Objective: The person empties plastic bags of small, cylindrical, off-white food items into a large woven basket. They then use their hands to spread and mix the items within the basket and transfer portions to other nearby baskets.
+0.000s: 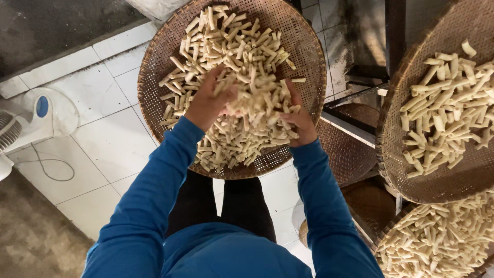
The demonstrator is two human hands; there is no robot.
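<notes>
1. Scooping pose: left hand (pixel 208 100) and right hand (pixel 298 121) are both cupped, fingers spread, around a heap of pale dough sticks (pixel 257 103), blue sleeves reaching forward.
2. That heap sits over a round woven tray (pixel 154 77) full of the same sticks, above the tiled floor (pixel 103 139).
3. Two more loaded trays (pixel 396 154) stacked on a rack at right; white fan (pixel 31 118) at left.

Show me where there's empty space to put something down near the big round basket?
Bare white floor tiles lie left of the woven tray, between it and the fan. The tray's right rim is bare too. Its middle is crowded: the left hand and right hand scoop pale sticks.
</notes>
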